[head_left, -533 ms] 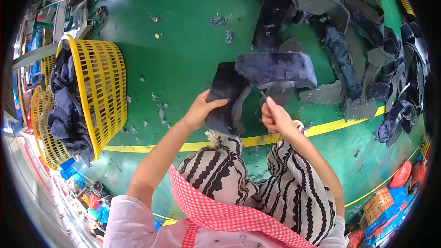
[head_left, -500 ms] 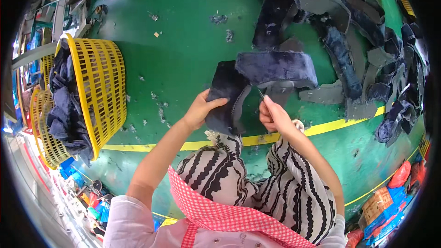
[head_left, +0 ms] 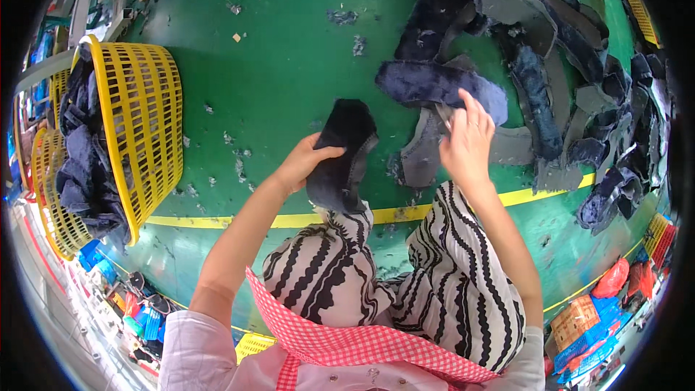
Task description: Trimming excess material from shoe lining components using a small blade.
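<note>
In my left hand (head_left: 304,163) is a dark navy plush fabric piece (head_left: 347,148), with the thumb on top and the fingers beneath. My right hand (head_left: 469,141) is to its right, with a thin metal tool (head_left: 443,116) partly hidden in its fingers. Its stretched index finger touches a blue-grey plush piece (head_left: 413,85), whose right end lies behind that hand. Just left of the right wrist lies a grey-backed piece (head_left: 421,152) on the floor. I cannot make out the tool's exact kind.
More plush and grey-backed pieces (head_left: 539,94) pile up at the far right. A yellow slatted basket (head_left: 145,123) with dark fabric stands at the left. The green floor (head_left: 260,65) carries fluff scraps and a yellow line (head_left: 289,220). Bags and a carton (head_left: 575,321) lie at the lower right.
My right hand has moved right and away from me, to the blue-grey plush piece. That piece, earlier against the dark navy one, now lies apart from it. The view has shifted slightly.
</note>
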`<state>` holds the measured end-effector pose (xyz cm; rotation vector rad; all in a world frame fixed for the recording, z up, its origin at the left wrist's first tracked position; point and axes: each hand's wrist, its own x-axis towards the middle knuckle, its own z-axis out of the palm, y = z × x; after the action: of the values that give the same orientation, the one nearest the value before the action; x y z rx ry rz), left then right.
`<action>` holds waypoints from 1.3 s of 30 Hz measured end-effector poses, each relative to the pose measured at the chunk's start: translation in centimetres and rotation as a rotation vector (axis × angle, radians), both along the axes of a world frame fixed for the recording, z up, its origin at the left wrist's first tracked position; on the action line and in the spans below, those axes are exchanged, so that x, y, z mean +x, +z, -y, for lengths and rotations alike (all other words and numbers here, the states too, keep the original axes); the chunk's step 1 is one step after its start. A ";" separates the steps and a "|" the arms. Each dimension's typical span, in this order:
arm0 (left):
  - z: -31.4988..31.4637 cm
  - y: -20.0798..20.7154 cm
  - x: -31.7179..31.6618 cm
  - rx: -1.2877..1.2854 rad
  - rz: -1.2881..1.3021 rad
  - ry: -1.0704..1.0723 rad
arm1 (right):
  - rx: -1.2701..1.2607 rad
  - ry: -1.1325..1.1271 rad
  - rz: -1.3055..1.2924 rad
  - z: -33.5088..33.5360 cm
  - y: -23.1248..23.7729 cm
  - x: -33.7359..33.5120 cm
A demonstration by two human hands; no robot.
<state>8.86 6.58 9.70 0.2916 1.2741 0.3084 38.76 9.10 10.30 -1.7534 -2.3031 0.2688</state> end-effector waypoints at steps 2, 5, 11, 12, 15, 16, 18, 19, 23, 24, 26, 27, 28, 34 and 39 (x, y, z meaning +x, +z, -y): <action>0.0 -0.6 1.7 -0.026 0.017 -0.087 | -0.008 -0.044 0.142 -0.8 -5.3 2.7; 0.9 -2.4 1.9 -0.099 0.033 -0.178 | -0.046 -0.106 0.036 -3.0 -5.9 3.2; -0.2 -1.9 3.5 -0.156 0.052 -0.226 | -0.054 -0.036 -0.185 -1.5 -4.0 2.6; -0.5 -1.3 3.8 -0.152 0.034 -0.202 | -0.119 -0.041 -0.229 -1.4 -4.1 2.6; -0.9 -0.9 3.7 -0.158 0.004 -0.175 | 0.029 -0.257 -0.450 -2.6 -4.3 2.8; -0.7 -0.6 2.8 -0.171 -0.021 -0.164 | -0.011 -0.281 -0.652 -3.1 -1.8 1.6; -0.2 -2.1 1.7 -0.173 0.047 -0.175 | -0.139 -0.243 -0.807 -2.2 1.8 -0.5; -0.1 -2.9 1.4 -0.181 0.120 -0.180 | -0.276 -0.197 -0.954 -1.2 2.7 -1.5; -2.5 -3.0 2.0 -0.188 0.218 -0.075 | -0.469 0.175 -1.072 2.3 3.9 -4.9; -3.9 -2.1 2.5 -0.258 0.414 -0.030 | -0.438 0.207 -1.038 3.0 2.7 -5.3; -4.4 -0.8 4.5 -0.169 0.455 -0.012 | -0.462 0.171 -1.017 3.7 2.0 -5.0; -4.4 0.0 4.6 -0.171 0.448 -0.007 | -0.482 0.146 -1.013 3.5 2.4 -5.3; -4.3 0.7 4.7 -0.057 0.322 -0.112 | -0.460 0.168 -1.044 3.2 2.9 -5.1; -4.6 2.4 4.4 0.153 0.104 -0.193 | -1.203 -0.107 -1.765 1.9 3.9 -4.5; -4.8 1.7 2.7 0.291 -0.050 0.017 | -1.692 -0.195 -1.576 3.0 4.2 -4.6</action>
<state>11.58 11.35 11.41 0.5389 1.2810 0.5047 34.21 6.10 14.45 -0.9243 -0.3856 2.6723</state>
